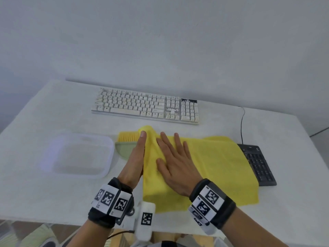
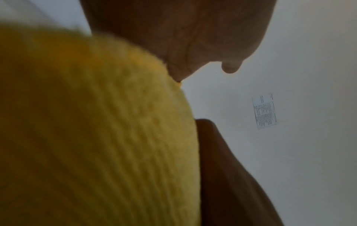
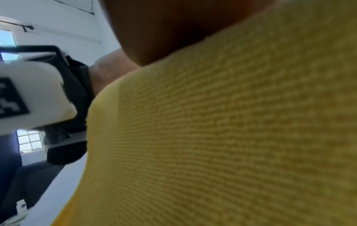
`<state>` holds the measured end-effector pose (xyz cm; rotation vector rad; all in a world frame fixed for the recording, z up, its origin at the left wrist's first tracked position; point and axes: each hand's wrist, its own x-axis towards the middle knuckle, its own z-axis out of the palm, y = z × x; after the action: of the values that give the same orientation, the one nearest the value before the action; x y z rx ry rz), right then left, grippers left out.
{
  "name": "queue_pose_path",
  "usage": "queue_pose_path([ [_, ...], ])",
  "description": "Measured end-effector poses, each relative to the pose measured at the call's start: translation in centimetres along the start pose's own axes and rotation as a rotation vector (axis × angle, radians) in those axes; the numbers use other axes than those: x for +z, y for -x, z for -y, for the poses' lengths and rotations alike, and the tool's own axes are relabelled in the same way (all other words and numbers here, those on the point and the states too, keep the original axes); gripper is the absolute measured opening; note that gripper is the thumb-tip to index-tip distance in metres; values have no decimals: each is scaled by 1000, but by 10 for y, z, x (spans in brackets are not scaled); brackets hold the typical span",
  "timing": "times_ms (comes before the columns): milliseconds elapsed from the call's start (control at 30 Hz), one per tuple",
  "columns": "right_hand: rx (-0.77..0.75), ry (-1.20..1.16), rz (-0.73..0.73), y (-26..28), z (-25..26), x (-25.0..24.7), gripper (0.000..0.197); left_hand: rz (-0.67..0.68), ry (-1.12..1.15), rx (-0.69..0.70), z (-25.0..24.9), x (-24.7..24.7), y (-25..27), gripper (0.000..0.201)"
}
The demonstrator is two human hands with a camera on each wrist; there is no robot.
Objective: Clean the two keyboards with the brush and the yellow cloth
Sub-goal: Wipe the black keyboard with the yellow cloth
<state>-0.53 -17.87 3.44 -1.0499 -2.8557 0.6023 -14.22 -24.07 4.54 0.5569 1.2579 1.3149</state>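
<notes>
Both flat hands [image 1: 175, 164] on yellow cloth [image 1: 213, 168], left hand [image 1: 133, 161] along its edge

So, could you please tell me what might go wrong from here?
The yellow cloth covers most of the black keyboard and part of the yellow-bristled brush, so lifting it may drag either. The black cable runs beside the cloth's far corner and could snag.

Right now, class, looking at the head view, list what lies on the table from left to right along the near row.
Clear plastic container → brush → left hand → right hand → yellow cloth → black keyboard.
</notes>
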Motion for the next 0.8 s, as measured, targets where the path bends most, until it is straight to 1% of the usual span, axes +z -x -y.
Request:
queue_pose_path([
  [33,-22,7,-7,0,2,-1,67,6,12,1,0,0,-1,73],
  [167,-91,23,-44,-4,6,1,65,-14,42,22,-1,3,-3,68],
  [267,-82,31,-56,1,-10,1,64,-20,47,-3,-2,1,-5,80],
  [333,-42,30,-62,10,-30,-1,65,-70,56,-36,-3,2,-7,84],
  [433,68,76,-113,27,-68,-5,68,-91,55,-46,-3,1,-12,86],
  [533,175,39,-118,36,-88,-8,72,-84,30,-42,2,-2,-14,78],
  [600,180,23,-145,30,-80,-9,66,-79,14,-29,3,-4,-14,75],
  [700,92,64,-257,14,-51,-12,48,-78,-1,-4,2,-2,-13,77],
  [800,4,31,-278,-3,-16,-11,45,-81,-9,-17,-1,0,-10,80],
])
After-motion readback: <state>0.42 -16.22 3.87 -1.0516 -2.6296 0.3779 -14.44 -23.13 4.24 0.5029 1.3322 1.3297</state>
